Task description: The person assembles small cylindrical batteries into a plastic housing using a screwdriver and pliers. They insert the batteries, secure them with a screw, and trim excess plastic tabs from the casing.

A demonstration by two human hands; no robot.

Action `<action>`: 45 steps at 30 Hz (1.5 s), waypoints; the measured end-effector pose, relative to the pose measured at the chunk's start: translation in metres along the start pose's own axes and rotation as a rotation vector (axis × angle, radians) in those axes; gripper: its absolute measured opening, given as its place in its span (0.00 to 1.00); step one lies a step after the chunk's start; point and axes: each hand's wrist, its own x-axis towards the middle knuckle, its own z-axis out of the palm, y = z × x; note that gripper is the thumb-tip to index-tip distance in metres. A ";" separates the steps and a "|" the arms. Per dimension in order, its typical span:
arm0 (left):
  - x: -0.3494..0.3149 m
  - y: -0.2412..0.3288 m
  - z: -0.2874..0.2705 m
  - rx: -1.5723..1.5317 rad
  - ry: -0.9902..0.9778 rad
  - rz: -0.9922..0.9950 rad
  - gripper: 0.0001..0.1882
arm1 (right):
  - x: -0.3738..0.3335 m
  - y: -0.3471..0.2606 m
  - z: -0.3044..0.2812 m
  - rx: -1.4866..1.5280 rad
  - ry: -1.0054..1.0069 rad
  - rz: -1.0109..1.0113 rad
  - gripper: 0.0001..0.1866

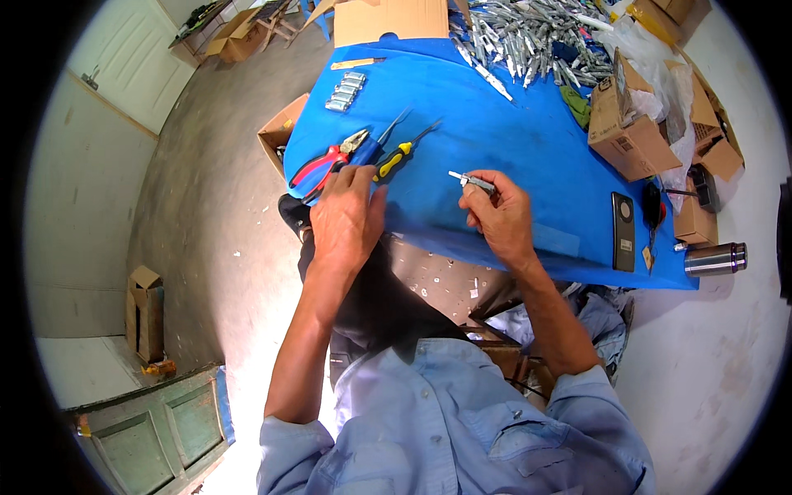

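My right hand (pixel 500 214) pinches a small metal part (pixel 478 183) with a pale, narrow tip pointing left, above the near edge of the blue-covered table (pixel 462 140). My left hand (pixel 346 216) is over the table's left edge, thumb apart from the fingers. Its fingertips are at the handle end of a blue screwdriver (pixel 371 150); whether they touch it is hard to see. Beside them lie red-handled pliers (pixel 330 158), partly covered by the hand, and a yellow-and-black screwdriver (pixel 394 160). Farther back are several small metal cylinders (pixel 345 91) in a row and a slim tool with a wooden handle (pixel 355 63).
A large heap of metal parts (pixel 536 41) covers the far right. Cardboard boxes (pixel 631 140), a dark phone (pixel 623 231) and a steel flask (pixel 716 259) line the right side. An open carton (pixel 276 132) stands against the table's left edge.
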 end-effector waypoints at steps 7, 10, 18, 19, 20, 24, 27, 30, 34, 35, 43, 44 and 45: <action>0.036 0.000 0.040 0.177 -0.201 0.026 0.15 | 0.010 0.024 -0.010 0.090 0.030 0.012 0.14; 0.044 -0.003 0.047 0.206 -0.214 0.019 0.14 | 0.012 0.029 -0.010 0.070 0.061 0.008 0.14; 0.014 0.022 0.004 -0.497 -0.345 -0.392 0.09 | 0.008 0.027 -0.014 0.109 0.078 0.050 0.13; 0.004 0.030 -0.003 -0.610 -0.405 -0.505 0.10 | 0.008 0.027 -0.015 0.113 0.078 0.047 0.13; -0.010 0.033 -0.013 -0.710 -0.453 -0.633 0.10 | 0.007 0.026 -0.010 0.107 0.055 0.025 0.12; -0.041 0.053 -0.020 -0.810 -0.342 -0.535 0.15 | 0.003 0.028 -0.009 0.062 0.019 -0.041 0.12; -0.048 0.061 -0.017 -0.762 -0.294 -0.435 0.17 | 0.002 0.032 -0.012 0.043 0.022 -0.061 0.12; -0.052 0.065 -0.016 -0.740 -0.271 -0.436 0.17 | 0.000 0.032 -0.009 0.030 0.014 -0.072 0.12; -0.044 0.060 -0.012 -0.619 -0.246 -0.411 0.17 | 0.000 0.034 -0.003 0.088 0.072 -0.057 0.12; -0.038 0.058 -0.008 -0.550 -0.242 -0.405 0.17 | 0.000 0.036 -0.004 0.066 0.090 -0.069 0.12; 0.028 0.021 0.044 0.025 -0.037 0.038 0.14 | 0.001 0.033 -0.001 0.010 0.108 -0.085 0.11; 0.033 0.018 0.049 0.073 -0.088 0.000 0.14 | 0.001 0.034 -0.001 0.003 0.109 -0.085 0.11; 0.037 0.015 0.052 0.119 -0.085 0.027 0.14 | 0.001 0.034 -0.001 -0.003 0.110 -0.086 0.11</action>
